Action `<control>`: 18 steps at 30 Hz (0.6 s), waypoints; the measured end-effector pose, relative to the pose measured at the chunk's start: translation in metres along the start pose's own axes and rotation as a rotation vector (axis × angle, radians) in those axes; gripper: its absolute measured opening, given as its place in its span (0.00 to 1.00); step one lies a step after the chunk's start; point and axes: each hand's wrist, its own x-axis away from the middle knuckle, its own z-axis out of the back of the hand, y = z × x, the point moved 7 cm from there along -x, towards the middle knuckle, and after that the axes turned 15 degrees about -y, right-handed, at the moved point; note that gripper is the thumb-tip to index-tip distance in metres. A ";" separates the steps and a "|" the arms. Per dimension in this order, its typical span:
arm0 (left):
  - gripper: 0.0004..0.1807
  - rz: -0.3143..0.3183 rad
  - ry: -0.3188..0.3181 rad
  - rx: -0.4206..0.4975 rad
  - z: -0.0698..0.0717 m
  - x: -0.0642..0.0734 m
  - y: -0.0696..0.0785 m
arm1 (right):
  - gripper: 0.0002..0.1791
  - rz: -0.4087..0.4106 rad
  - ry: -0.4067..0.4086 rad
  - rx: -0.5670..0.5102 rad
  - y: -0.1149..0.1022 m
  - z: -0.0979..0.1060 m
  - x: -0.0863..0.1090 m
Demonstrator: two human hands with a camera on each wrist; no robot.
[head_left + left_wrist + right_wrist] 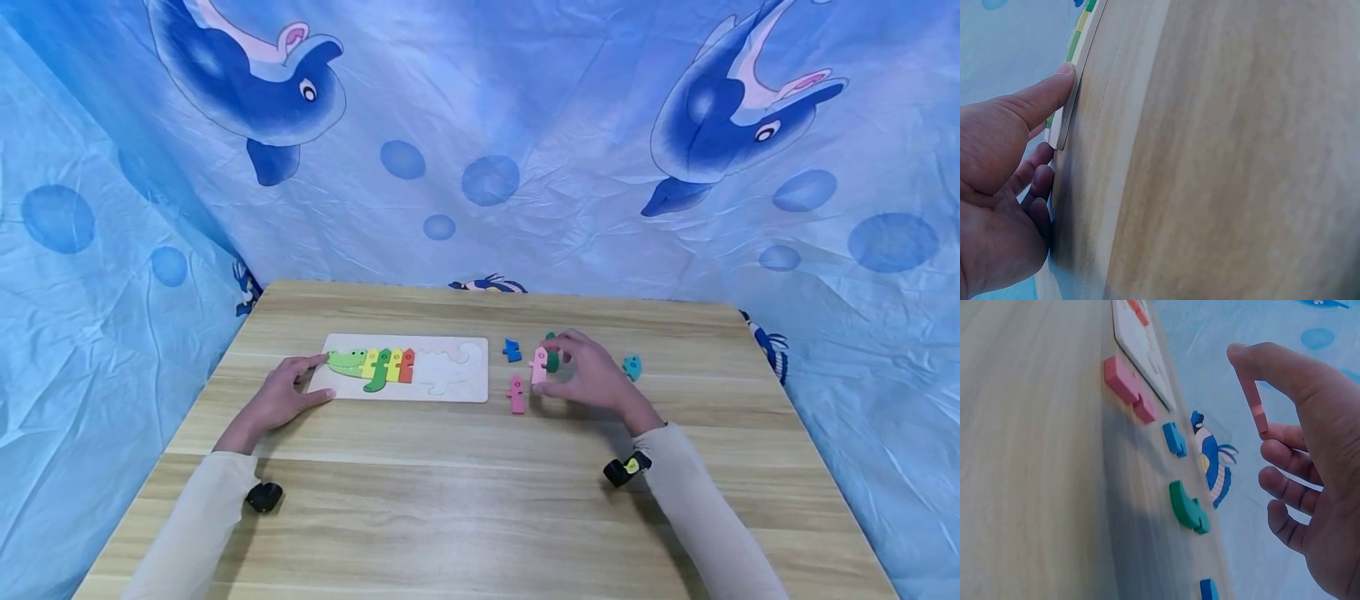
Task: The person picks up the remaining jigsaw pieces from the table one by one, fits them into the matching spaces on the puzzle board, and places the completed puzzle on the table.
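Observation:
My right hand (596, 375) pinches a light pink puzzle piece (539, 365) between thumb and fingertips. In the right wrist view this piece (1251, 400) is raised off the table. My left hand (279, 393) rests at the left end of a white puzzle board (474, 379), its thumb (1054, 94) on the near edge and its index finger at the crocodile head (345, 360). Yellow, green and red pieces sit in the board beside the head; the board's right part shows bare outlines. A darker pink piece (517, 395) lies on the table near my right hand.
A blue piece (512, 350) lies right of the board. Behind the right hand is a dark green piece (1186, 507), partly hidden in the head view. A teal piece (632, 367) lies farther right. A blue dolphin-print cloth (480, 108) hangs behind the wooden table (450, 500).

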 end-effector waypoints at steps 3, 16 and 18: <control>0.44 0.003 0.001 0.003 0.000 0.000 0.000 | 0.39 0.017 0.005 0.000 -0.006 0.001 -0.005; 0.44 0.000 0.003 0.006 0.000 0.001 -0.001 | 0.39 0.037 0.017 -0.020 -0.023 0.000 -0.023; 0.45 0.001 0.003 0.008 0.000 0.002 -0.001 | 0.39 0.045 0.019 -0.020 -0.027 0.000 -0.026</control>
